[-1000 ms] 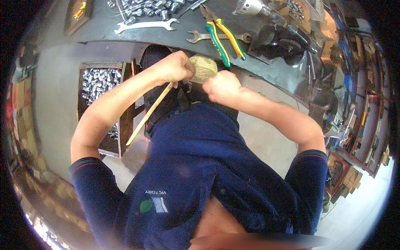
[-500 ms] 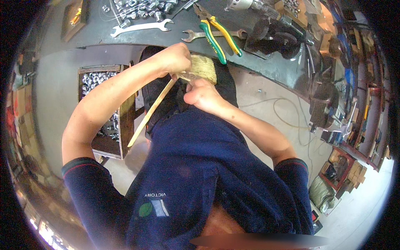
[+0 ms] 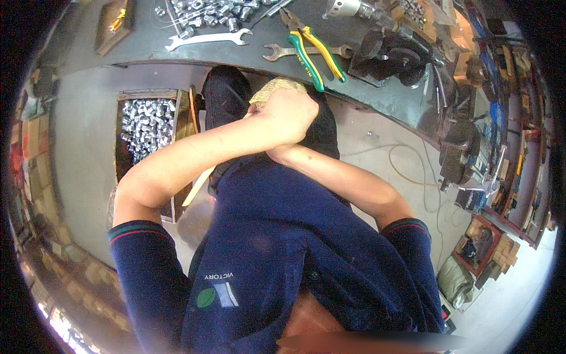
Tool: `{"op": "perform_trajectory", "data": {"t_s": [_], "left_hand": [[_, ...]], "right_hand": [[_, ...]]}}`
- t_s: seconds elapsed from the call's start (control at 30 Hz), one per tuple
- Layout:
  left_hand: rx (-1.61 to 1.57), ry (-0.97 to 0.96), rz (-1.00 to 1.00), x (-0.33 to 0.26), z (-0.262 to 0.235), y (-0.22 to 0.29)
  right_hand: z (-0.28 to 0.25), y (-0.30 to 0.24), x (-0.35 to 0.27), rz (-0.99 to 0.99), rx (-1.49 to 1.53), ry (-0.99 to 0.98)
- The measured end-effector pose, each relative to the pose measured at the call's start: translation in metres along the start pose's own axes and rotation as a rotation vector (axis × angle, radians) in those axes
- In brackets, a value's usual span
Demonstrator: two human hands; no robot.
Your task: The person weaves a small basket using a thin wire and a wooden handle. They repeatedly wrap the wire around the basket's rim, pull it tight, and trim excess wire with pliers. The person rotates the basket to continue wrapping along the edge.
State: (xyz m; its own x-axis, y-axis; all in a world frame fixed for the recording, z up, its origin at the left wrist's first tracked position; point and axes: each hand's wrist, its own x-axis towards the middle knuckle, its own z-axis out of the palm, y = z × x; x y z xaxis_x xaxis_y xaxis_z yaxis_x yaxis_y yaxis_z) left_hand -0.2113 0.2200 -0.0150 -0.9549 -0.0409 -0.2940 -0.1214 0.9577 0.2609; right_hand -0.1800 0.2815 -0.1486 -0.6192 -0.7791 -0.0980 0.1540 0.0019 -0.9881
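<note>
A pale yellow, fibrous, woven-looking bundle (image 3: 277, 85) lies over my lap, just below the bench edge. Below it a flat, light wood-coloured strip (image 3: 199, 187) slants down to the left, its middle covered by my left forearm. My left hand (image 3: 292, 115) is closed in a fist against the lower right of the bundle; whatever its fingers hold is hidden. My right hand (image 3: 284, 153) sits underneath, its wrist crossed by the left one, and its fingers are mostly out of sight.
On the dark bench (image 3: 147, 52) are green-and-yellow pliers (image 3: 306, 56), an open-ended spanner (image 3: 207, 39), a second spanner (image 3: 278, 53), loose metal fittings (image 3: 215, 13) and a drill (image 3: 386, 20). A wooden crate of nuts (image 3: 147, 124) stands left. A thin hose (image 3: 394, 156) trails across the floor at right.
My left hand has moved right from the bundle's left end and now crosses over my right hand, covering most of it. The bundle has tilted and shows less of itself.
</note>
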Motion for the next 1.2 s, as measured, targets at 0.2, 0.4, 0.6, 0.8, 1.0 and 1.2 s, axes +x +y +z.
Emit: {"op": "perform_trajectory", "data": {"t_s": [0.2, 0.4, 0.6, 0.8, 1.0, 1.2], "left_hand": [[-0.629, -0.171, -0.061, 0.000, -0.008, -0.053], [-0.504, 0.236, -0.252, -0.072, 0.052, -0.075], [-0.529, 0.272, -0.287, -0.059, 0.076, -0.053], [-1.382, 0.125, -0.378, -0.052, 0.064, -0.059], [-1.076, 0.172, -0.291, -0.041, 0.061, -0.076], [-0.633, 0.268, -0.190, -0.027, 0.043, -0.083]], "right_hand": [[-0.034, -0.048, 0.007, 0.364, 0.151, -0.414], [-0.118, -0.087, -0.007, 0.455, -0.178, -0.393], [-0.100, -0.109, -0.002, 0.560, 0.693, -0.278], [-0.083, -0.103, 0.008, 0.753, 1.097, -0.142], [-0.106, -0.094, -0.004, 0.785, 0.441, -0.015], [-0.088, -0.102, -0.009, 0.070, -0.882, -0.246]]}}
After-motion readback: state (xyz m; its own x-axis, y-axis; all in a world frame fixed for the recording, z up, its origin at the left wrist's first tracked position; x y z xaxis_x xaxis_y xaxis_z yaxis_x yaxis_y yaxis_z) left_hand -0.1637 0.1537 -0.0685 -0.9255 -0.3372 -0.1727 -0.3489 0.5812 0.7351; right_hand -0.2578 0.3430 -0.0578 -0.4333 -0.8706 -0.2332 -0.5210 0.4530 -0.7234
